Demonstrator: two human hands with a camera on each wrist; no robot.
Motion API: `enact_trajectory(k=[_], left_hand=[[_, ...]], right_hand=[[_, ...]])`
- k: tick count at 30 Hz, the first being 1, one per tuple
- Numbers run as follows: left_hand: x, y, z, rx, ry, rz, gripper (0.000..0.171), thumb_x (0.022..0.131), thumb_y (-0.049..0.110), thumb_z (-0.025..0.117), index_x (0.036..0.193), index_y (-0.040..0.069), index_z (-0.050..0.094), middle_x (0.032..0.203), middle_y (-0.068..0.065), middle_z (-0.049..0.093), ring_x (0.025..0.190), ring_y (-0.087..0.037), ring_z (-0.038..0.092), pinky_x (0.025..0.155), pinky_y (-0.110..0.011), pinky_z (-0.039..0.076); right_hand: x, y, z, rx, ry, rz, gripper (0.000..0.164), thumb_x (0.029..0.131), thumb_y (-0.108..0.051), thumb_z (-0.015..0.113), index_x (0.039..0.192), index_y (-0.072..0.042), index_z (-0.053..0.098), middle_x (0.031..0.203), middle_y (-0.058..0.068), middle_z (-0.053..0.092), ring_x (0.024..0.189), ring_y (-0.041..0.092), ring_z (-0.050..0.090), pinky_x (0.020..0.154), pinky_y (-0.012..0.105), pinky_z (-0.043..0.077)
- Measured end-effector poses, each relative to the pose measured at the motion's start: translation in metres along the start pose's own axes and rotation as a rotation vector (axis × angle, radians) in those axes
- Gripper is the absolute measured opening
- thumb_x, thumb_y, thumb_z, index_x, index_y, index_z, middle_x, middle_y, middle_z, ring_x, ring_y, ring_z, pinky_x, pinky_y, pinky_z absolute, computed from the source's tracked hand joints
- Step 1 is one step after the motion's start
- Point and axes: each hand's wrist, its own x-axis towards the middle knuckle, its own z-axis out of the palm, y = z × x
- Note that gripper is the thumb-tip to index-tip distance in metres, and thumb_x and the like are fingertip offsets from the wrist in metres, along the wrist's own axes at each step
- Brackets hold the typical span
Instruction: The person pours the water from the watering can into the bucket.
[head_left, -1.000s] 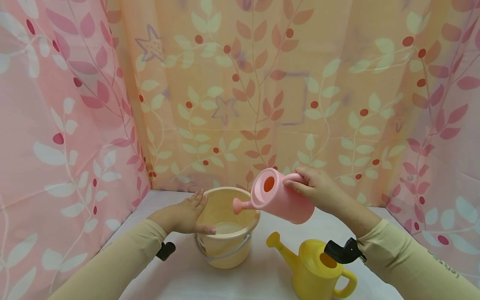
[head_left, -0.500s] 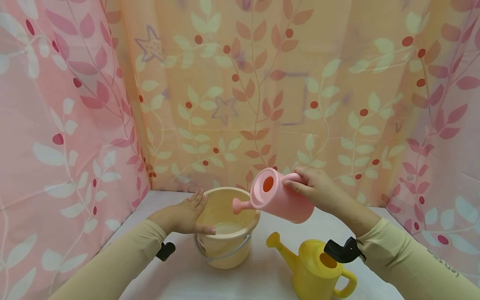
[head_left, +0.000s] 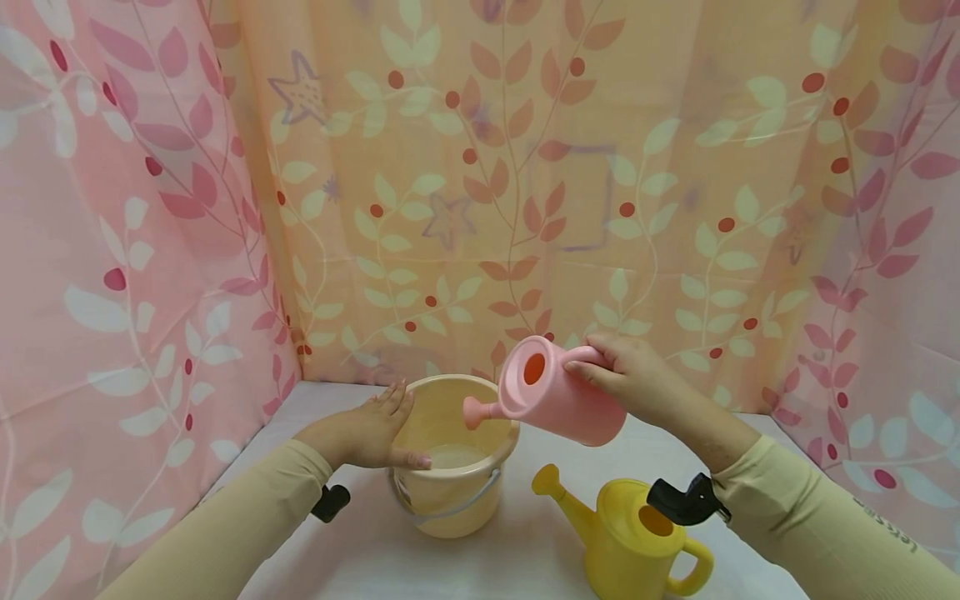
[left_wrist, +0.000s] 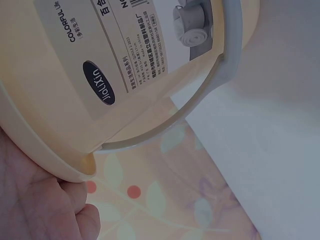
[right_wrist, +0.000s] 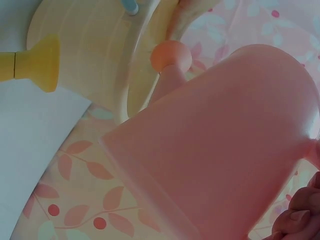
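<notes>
A cream bucket (head_left: 457, 500) stands upright on the table with its grey handle (head_left: 468, 496) hanging down in front. Across its left rim lies my left hand (head_left: 367, 429), fingers spread and thumb on the front rim; in the left wrist view a printed label (left_wrist: 115, 65) shows on the bucket's side. My right hand (head_left: 626, 367) grips the handle of a pink watering can (head_left: 577, 404), fingers curled round it. The can is raised and tilted left, its spout rose (head_left: 474, 412) over the bucket's opening. No stream shows from the rose. Inside, the bucket's bottom looks paler.
A yellow watering can (head_left: 630, 542) stands on the white table (head_left: 517, 558) at the front right, below my right forearm, spout pointing left. Flowered curtains (head_left: 525, 208) enclose the back and both sides. A black wrist camera (head_left: 690, 500) sits on the right sleeve.
</notes>
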Motion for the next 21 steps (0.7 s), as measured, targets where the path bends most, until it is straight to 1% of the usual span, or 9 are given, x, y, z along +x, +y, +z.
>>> enact_trajectory(k=[6,12,15,21], left_hand=[[-0.0002,0.0002,-0.0004,-0.005,0.000,0.003,0.113,0.073,0.077,0.044,0.141,-0.009,0.019,0.148,-0.028,0.006,0.137,-0.037,0.007,0.108,-0.050,0.018],[-0.0005,-0.0003,-0.0017,-0.010,0.000,0.011,0.112,0.074,0.076,0.045,0.141,-0.010,0.018,0.148,-0.029,0.006,0.137,-0.038,0.006,0.108,-0.051,0.017],[-0.0003,-0.0008,-0.0015,-0.014,0.000,0.020,0.113,0.073,0.077,0.045,0.141,-0.011,0.018,0.147,-0.029,0.006,0.137,-0.039,0.006,0.107,-0.052,0.017],[-0.0002,-0.0004,-0.0010,-0.009,-0.006,0.017,0.114,0.073,0.077,0.044,0.141,-0.011,0.019,0.147,-0.030,0.006,0.137,-0.039,0.006,0.108,-0.052,0.016]], right_hand=[[0.0010,-0.0001,-0.0001,-0.019,0.001,-0.007,0.028,0.086,-0.033,0.062,0.072,-0.012,0.050,0.065,0.000,0.044,0.067,0.017,0.046,0.054,0.027,0.043],[0.0020,0.0004,0.0000,-0.019,-0.001,-0.015,0.027,0.086,-0.032,0.062,0.073,-0.012,0.051,0.064,0.000,0.044,0.067,0.017,0.046,0.054,0.027,0.042],[0.0023,0.0000,-0.0001,-0.023,0.001,-0.020,0.026,0.086,-0.031,0.063,0.072,-0.013,0.050,0.064,-0.001,0.044,0.067,0.017,0.046,0.054,0.027,0.042],[0.0026,-0.0009,-0.0002,-0.034,0.000,-0.026,0.024,0.086,-0.026,0.064,0.072,-0.013,0.050,0.065,-0.001,0.045,0.067,0.017,0.046,0.055,0.027,0.043]])
